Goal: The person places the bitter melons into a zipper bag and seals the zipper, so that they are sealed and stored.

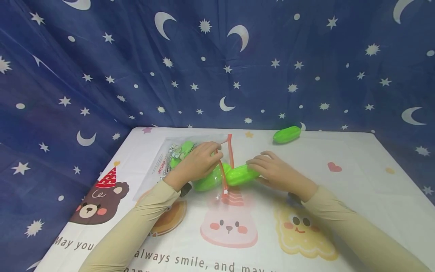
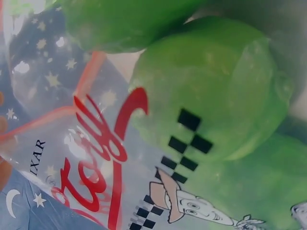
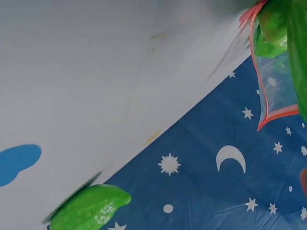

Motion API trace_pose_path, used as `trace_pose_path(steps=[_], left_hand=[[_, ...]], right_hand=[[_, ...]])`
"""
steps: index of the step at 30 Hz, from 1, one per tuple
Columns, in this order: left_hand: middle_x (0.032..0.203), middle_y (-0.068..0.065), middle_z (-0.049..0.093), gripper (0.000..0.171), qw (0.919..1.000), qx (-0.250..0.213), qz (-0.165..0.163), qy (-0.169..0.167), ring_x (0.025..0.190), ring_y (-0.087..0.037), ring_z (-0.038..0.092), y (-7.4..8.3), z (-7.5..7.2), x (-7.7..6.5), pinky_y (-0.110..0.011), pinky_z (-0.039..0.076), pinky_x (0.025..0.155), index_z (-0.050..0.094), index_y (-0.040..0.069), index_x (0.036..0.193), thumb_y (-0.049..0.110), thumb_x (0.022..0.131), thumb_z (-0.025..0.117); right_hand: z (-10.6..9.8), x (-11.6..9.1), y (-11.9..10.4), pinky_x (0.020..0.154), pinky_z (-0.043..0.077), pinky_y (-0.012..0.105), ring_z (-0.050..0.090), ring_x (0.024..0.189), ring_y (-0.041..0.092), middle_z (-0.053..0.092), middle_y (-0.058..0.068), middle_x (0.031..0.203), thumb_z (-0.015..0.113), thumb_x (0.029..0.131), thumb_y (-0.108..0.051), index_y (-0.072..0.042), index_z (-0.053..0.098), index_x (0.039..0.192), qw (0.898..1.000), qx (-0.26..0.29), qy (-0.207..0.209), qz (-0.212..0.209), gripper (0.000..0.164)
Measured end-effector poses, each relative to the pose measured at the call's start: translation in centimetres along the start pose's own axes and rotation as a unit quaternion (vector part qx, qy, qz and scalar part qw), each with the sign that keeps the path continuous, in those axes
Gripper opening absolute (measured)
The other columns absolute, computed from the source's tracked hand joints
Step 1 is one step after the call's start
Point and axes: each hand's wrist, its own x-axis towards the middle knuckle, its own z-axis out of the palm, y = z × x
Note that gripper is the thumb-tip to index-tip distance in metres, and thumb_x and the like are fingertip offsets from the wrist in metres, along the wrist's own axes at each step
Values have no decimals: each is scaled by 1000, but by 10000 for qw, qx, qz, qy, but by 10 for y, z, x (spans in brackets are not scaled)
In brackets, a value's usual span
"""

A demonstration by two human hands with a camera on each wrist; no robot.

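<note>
My left hand (image 1: 200, 162) pinches the orange zip edge of a clear printed plastic bag (image 1: 156, 170), whose mouth gapes to the right. Several green toy vegetables show through the plastic, among them a long one (image 1: 209, 181) near the mouth and a round one (image 2: 206, 86) in the left wrist view. My right hand (image 1: 275, 172) grips a bright green toy cucumber (image 1: 242, 175) by its right end. The cucumber's left end is right at the bag's orange rim. In the right wrist view this cucumber (image 3: 298, 52) overlaps the bag's opening.
Another green, ridged toy vegetable (image 1: 287, 135) lies at the back edge of the table, right of the bag. A white cloth with cartoon prints covers the table (image 1: 367, 170). Behind it hangs a blue curtain (image 1: 258, 56) with moons and stars.
</note>
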Motion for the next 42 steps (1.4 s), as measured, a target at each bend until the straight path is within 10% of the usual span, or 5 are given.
trace_pose_path(steps=[31, 42], left_hand=[[107, -12, 60, 5, 10000, -4, -29, -42, 102, -27, 58, 0, 1, 3, -36, 47, 96, 57, 6, 91, 4, 86, 56], [109, -13, 61, 8, 9997, 24, -202, -166, 105, -28, 58, 1, 1, 2, -38, 47, 98, 58, 7, 92, 4, 86, 60]], right_hand=[[34, 35, -10, 92, 46, 42, 59, 97, 24, 66, 6, 105, 83, 64, -13, -5, 62, 107, 9987, -74, 22, 496, 48], [40, 36, -4, 93, 46, 38, 61, 101, 22, 67, 6, 106, 82, 68, -17, -5, 63, 110, 9966, 658, -27, 500, 48]])
